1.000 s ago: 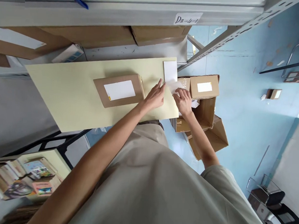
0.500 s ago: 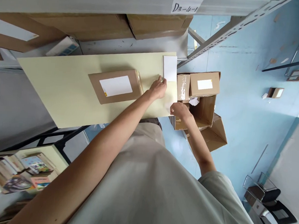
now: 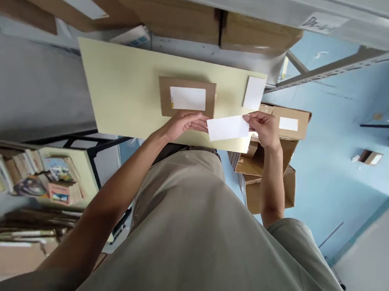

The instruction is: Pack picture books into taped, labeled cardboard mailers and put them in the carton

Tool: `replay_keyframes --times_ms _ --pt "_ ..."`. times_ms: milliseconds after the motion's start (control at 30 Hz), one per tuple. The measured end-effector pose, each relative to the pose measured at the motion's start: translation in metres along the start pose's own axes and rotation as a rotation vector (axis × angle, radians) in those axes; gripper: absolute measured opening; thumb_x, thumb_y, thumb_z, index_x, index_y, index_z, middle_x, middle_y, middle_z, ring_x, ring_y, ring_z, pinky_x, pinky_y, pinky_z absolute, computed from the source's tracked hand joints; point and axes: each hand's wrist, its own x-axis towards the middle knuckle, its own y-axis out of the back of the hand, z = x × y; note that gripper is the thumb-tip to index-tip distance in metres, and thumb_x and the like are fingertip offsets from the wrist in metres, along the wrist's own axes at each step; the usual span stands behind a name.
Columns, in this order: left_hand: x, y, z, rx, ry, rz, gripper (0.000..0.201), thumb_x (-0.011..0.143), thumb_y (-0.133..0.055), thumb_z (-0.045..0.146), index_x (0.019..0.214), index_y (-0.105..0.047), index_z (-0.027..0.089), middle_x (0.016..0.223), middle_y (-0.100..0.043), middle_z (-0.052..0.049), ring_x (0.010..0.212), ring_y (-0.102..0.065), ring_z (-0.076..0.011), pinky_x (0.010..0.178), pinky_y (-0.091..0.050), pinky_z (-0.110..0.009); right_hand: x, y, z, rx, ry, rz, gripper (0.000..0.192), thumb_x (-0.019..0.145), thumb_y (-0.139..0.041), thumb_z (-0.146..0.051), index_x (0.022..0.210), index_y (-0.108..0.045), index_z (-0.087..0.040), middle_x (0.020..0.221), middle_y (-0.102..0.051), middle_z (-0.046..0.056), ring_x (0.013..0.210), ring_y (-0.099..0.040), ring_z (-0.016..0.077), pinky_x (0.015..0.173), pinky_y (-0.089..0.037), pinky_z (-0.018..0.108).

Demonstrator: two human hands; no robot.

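A blank white paper slip [image 3: 227,128] is held over the near right part of the pale yellow board [image 3: 125,88]. My right hand [image 3: 263,127] pinches its right end between thumb and fingers. At the slip's left end, my left hand [image 3: 186,124] has its fingers stretched out, the tips at the paper's edge. Behind my left hand lies a brown cardboard parcel [image 3: 164,95] bearing a white label [image 3: 188,98]. A stack of white slips [image 3: 254,92] rests at the board's far right corner.
Brown boxes [image 3: 179,21] stand on the rack behind the board, under a grey metal beam [image 3: 255,11]. Open cardboard boxes [image 3: 287,158] are on the blue floor at the right. Books [image 3: 60,177] fill a lower shelf at the left.
A white slip has come up off the board into my right hand. My left hand has moved away from the slip stack to the slip's left end. The view has shifted left.
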Motion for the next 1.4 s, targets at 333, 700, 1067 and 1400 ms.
replay_keyframes --times_ms 333,700,1067,1400 --pt "-0.042 0.048 -0.033 0.077 -0.123 0.269 0.028 0.105 -0.088 0.043 0.112 -0.088 0.017 0.107 -0.088 -0.002 0.121 -0.09 -0.0411 0.11 -0.074 -0.072 0.027 -0.059 -0.031 -0.159 0.145 -0.171 0.047 0.097 -0.092 -0.071 0.099 -0.08 -0.026 0.085 -0.073 0.0 0.09 -0.078 0.0192 0.079 -0.068 0.037" --pt "-0.085 0.109 -0.025 0.011 -0.286 0.135 0.025 0.109 -0.079 0.04 0.105 -0.085 0.017 0.1 -0.085 0.0 0.111 -0.09 -0.0275 0.112 -0.072 -0.058 0.007 -0.175 -0.038 -0.616 0.378 -0.032 0.058 0.118 -0.059 -0.076 0.137 -0.079 -0.024 0.133 -0.082 0.012 0.132 -0.082 0.0351 0.106 -0.074 0.056" --pt "-0.131 0.177 -0.031 0.114 -0.476 0.165 0.015 0.099 -0.08 0.034 0.097 -0.086 0.021 0.096 -0.086 -0.005 0.091 -0.081 -0.0208 0.091 -0.067 -0.035 -0.071 -0.335 -0.072 -0.245 0.2 -0.132 0.061 0.097 -0.087 -0.085 0.116 -0.086 -0.027 0.117 -0.088 0.007 0.115 -0.085 0.0261 0.114 -0.072 0.047" --pt "-0.148 0.234 -0.043 0.231 -0.585 0.066 0.012 0.096 -0.077 0.03 0.097 -0.088 0.024 0.093 -0.086 -0.003 0.085 -0.08 -0.0213 0.09 -0.064 -0.036 -0.076 -0.388 -0.08 -0.169 0.166 -0.155 0.073 0.091 -0.081 -0.098 0.104 -0.081 -0.026 0.11 -0.085 0.006 0.108 -0.083 0.0259 0.106 -0.07 0.045"
